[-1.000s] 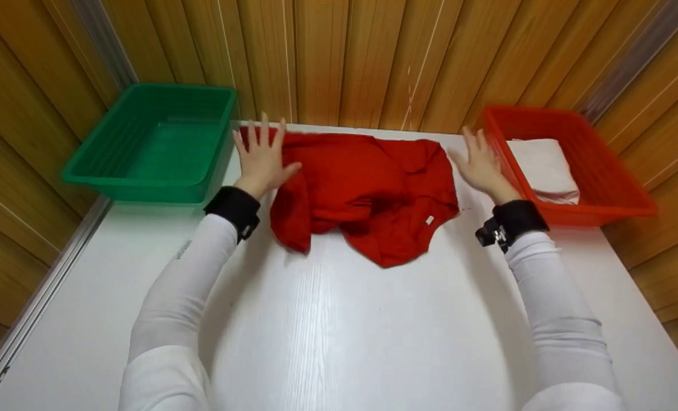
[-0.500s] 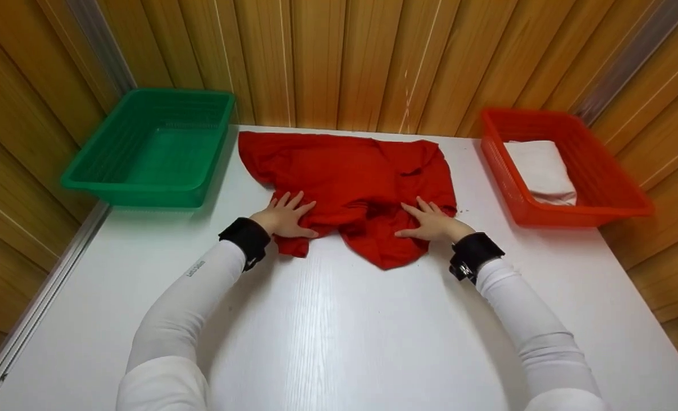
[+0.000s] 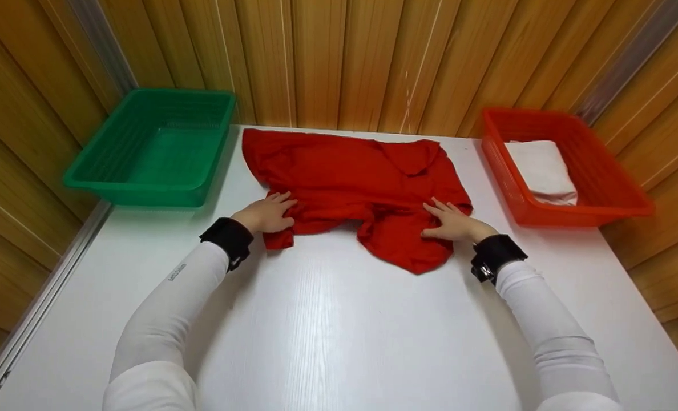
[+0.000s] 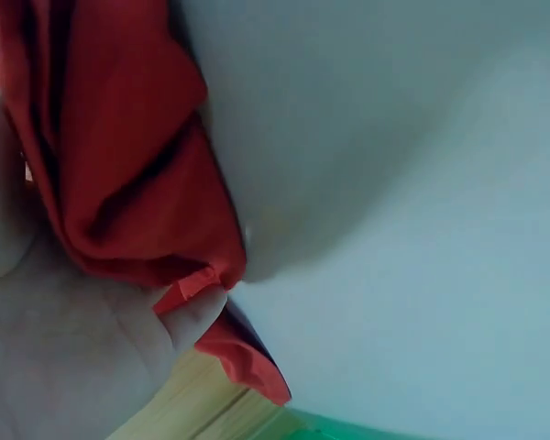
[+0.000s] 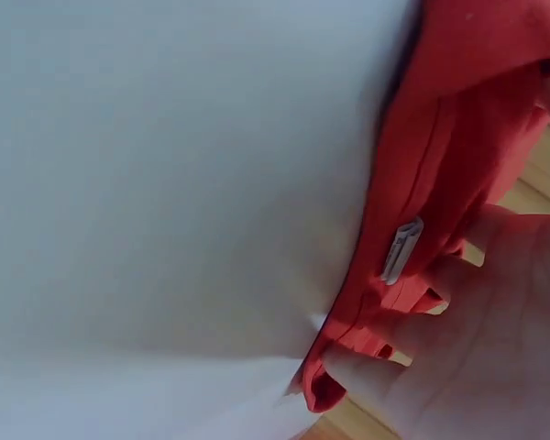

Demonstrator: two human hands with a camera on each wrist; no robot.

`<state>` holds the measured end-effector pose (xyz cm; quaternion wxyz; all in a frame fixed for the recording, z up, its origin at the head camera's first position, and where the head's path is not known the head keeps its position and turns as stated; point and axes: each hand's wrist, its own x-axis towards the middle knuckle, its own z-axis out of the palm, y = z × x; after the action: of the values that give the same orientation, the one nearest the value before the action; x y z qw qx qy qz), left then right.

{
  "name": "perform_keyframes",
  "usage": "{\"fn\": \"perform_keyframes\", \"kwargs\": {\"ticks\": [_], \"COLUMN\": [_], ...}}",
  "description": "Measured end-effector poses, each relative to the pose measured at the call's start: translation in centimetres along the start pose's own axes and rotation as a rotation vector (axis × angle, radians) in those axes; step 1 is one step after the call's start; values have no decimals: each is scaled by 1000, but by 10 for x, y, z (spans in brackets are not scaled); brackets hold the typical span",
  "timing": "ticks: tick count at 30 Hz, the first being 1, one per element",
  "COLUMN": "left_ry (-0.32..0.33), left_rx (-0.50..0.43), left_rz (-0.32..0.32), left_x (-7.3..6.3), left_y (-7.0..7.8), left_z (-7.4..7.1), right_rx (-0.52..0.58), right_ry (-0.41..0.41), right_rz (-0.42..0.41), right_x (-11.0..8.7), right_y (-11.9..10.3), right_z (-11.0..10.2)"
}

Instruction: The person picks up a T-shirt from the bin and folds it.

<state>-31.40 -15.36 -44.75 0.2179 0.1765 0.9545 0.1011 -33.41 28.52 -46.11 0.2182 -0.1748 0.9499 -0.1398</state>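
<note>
A crumpled red shirt (image 3: 339, 165) lies across the far half of the white table. Its front edge is uneven, with one piece hanging forward at the left and a wider one at the right. On the front left part rests my left hand (image 3: 267, 214), fingers spread. My right hand (image 3: 452, 221) presses on the front right part, its fingers also fanned out. In the right wrist view a small white label (image 5: 402, 250) shows on the cloth beside the fingers. The left wrist view shows folds of the red shirt (image 4: 137, 156) against the palm.
To the left at the back stands a green basket (image 3: 139, 186). An orange-red basket (image 3: 590, 212) at the right holds a folded white cloth (image 3: 541, 171). Wood-patterned panels (image 3: 362, 63) rise behind and beside the white table (image 3: 339, 331).
Both hands came down from the shirt's far corners to its front edge. Then they moved apart, left hand leftward and right hand rightward, and the shirt's front part spread wider.
</note>
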Motion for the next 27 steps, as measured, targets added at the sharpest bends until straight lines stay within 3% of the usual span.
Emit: {"fn": "perform_keyframes", "kwargs": {"ticks": [5, 10, 16, 20, 23, 27], "left_ry": [109, 189, 180, 202, 226, 217], "left_rx": [133, 321, 300, 301, 294, 265], "left_rz": [-45, -155, -201, -169, -91, 40], "left_x": [-8, -18, -25, -27, -28, -31], "left_y": [-13, -27, -26, -16, -6, 9], "left_z": [-4, -2, 1, 1, 3, 8], "right_rx": [23, 2, -120, -164, -132, -51], "right_ry": [-6, 9, 94, 207, 304, 304], "right_rz": [-12, 41, 109, 69, -3, -81], "right_x": [1, 1, 0, -2, -4, -7], "right_y": [16, 31, 32, 17, 0, -22], "right_z": [-9, -14, -16, -9, -1, 10]}}
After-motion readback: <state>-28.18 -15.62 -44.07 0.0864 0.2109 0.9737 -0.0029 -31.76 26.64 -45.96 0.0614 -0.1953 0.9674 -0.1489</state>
